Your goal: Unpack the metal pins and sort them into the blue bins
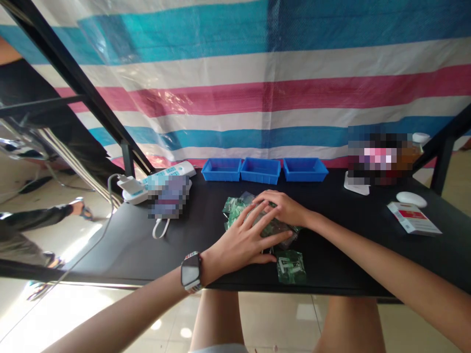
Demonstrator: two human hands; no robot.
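A heap of small clear and green plastic packets lies on the black table, largely covered by both hands. My left hand, with a watch on its wrist, rests over the heap with its fingers spread. Beyond it, my right hand reaches across the far side of the packets, its fingers stretched out and partly overlapped by the left fingers. One green packet with a pale piece inside lies apart, close to the table's front edge. What the packets under the palms contain is hidden.
Three blue trays line the table's back edge. At left are a white power strip with a plugged-in charger and a blurred-out device with a cable. At right lie a white and red box and a white oval object.
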